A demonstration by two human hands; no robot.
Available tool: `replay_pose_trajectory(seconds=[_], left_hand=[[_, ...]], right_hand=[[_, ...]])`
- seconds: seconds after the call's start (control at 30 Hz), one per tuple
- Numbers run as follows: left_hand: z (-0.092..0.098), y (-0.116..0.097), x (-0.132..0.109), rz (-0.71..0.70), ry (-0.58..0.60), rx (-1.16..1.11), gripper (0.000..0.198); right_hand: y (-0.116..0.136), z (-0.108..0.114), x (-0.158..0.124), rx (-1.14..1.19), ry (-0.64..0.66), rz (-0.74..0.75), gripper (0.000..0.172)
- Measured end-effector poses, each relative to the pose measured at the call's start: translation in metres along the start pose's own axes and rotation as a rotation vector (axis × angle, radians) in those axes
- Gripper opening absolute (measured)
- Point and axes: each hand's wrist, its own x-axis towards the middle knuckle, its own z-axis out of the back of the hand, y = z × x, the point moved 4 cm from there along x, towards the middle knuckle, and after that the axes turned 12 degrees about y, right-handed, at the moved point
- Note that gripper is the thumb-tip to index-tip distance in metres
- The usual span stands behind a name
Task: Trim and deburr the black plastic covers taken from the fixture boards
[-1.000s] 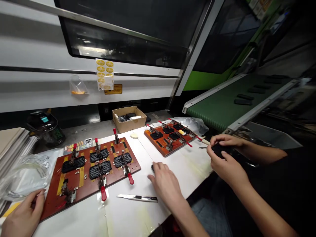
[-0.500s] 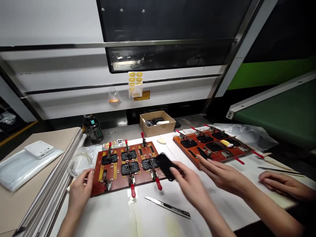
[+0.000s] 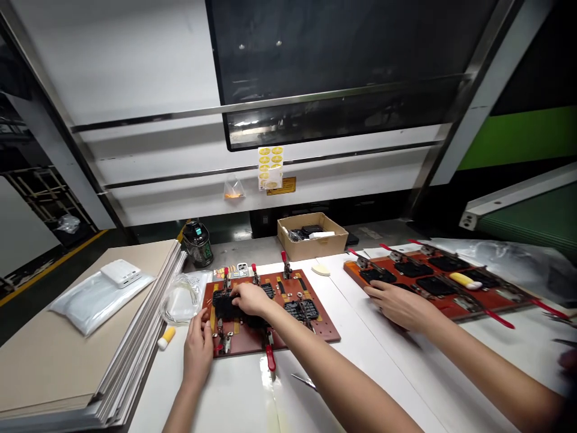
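**Workbench with clamping fixtures, seen from the head-worn camera.** The person's right hand (image 3: pixel 250 299) reaches across from the near right, fingers closed narrowly over a black moulded piece (image 3: pixel 224 308) and pressing it against the far-left part of a red-brown fixture plate (image 3: pixel 322 328). The piece lies flat on the plate, partly covered by the hand. The person's left hand (image 3: pixel 199 349) stands upright at the plate's left edge, fingers close together and near the piece; whether it holds anything cannot be told.

The plate carries yellow tape strips, toggle clamps with red handles (image 3: pixel 270 358), and a second black piece (image 3: pixel 300 310) to the right of the first. The metal tip of a utility knife (image 3: pixel 303 380) lies on the white bench (image 3: pixel 234 403) near the plate.

To the right, a co-worker's hand (image 3: pixel 399 305) lies flat, fingers slightly spread, on the near edge of a second orange-brown fixture (image 3: pixel 509 294), which holds several black pieces and a yellow-tipped tube (image 3: pixel 464 280). A blurred dark hand (image 3: pixel 568 361) shows at the right edge.

To the left are a stack of boards (image 3: pixel 139 325), a white power bank (image 3: pixel 120 273) on a plastic bag (image 3: pixel 97 304), and a yellow-capped tube (image 3: pixel 166 338). Farther off stands a cardboard box (image 3: pixel 313 236) holding dark parts.
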Motion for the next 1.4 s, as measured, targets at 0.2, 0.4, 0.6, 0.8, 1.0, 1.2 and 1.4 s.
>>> replay_pose_trajectory(seconds=[0.2,0.4,0.6,0.8,1.0,1.2,1.4], left_hand=[[-0.006,-0.002,0.000,-0.138,0.052,0.040,0.040],[-0.008,0.002,0.001,-0.157,0.077,0.052,0.039],[-0.008,0.007,0.002,-0.184,0.155,0.047,0.049],[-0.009,0.011,0.006,-0.170,0.185,0.053,0.046],[-0.008,0.013,0.005,-0.148,0.205,0.039,0.048],[-0.008,0.016,0.006,-0.126,0.203,0.036,0.047],[-0.008,0.017,0.007,-0.119,0.206,0.032,0.048]], right_hand=[[0.020,-0.011,-0.018,0.003,-0.042,-0.073,0.027],[0.031,-0.021,-0.046,0.067,-0.134,-0.150,0.035],[0.045,-0.072,-0.067,0.369,0.191,-0.077,0.070],[0.038,-0.110,-0.070,0.551,0.322,-0.092,0.044],[0.036,-0.125,-0.085,0.472,0.195,-0.094,0.053],[0.037,-0.134,-0.085,0.465,0.104,-0.122,0.055],[0.042,-0.113,-0.095,0.436,0.109,-0.112,0.045]])
